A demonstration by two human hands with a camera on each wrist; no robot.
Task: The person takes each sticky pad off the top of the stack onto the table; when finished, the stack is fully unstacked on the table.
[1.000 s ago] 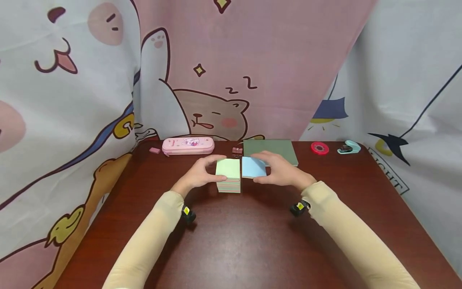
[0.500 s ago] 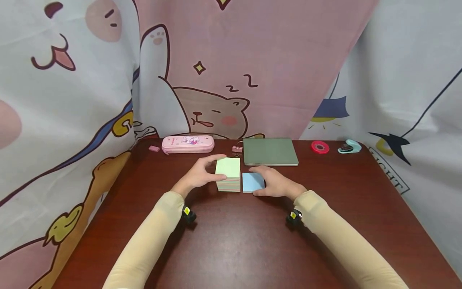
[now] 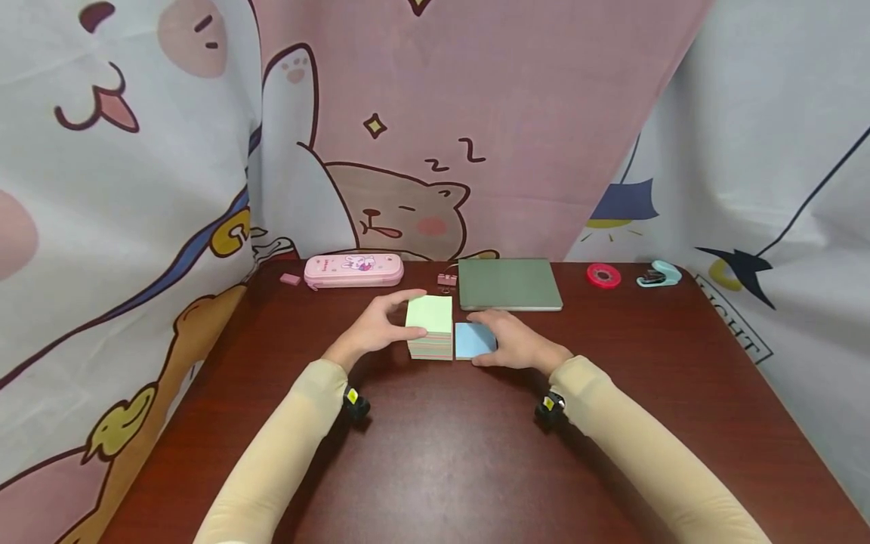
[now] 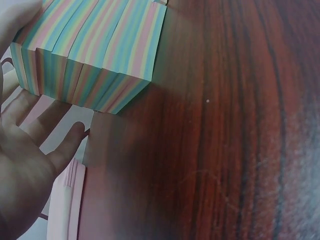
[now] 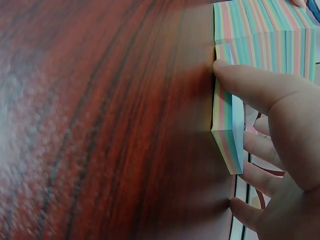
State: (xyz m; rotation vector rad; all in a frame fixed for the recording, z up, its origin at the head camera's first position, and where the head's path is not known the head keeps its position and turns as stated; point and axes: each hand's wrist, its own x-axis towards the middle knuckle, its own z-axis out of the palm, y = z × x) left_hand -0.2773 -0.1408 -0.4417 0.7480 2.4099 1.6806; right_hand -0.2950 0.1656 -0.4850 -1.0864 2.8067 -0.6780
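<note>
A tall block of pastel sticky notes (image 3: 430,316) with a green top sheet stands mid-table. My left hand (image 3: 402,314) curls round its left side, thumb at the front and fingers at the back; the left wrist view shows the striped block (image 4: 90,55) beside my palm (image 4: 30,165). A thin blue-topped pad (image 3: 470,340) lies flat on the table right against the block's right side. My right hand (image 3: 484,340) pinches it, thumb on the near edge and fingers on the far edge. In the right wrist view my thumb (image 5: 250,85) presses the thin pad (image 5: 225,125) next to the block (image 5: 265,35).
Along the back of the dark wooden table (image 3: 435,453) lie a pink eraser (image 3: 290,279), a pink pencil case (image 3: 353,271), a binder clip (image 3: 446,280), a green notebook (image 3: 510,284), a red tape roll (image 3: 603,276) and a teal stapler (image 3: 658,275). Cartoon curtains hang behind and at both sides.
My right hand brought the blue pad down from in front of the notebook onto the table and slid it up against the block. The left hand stayed on the block.
</note>
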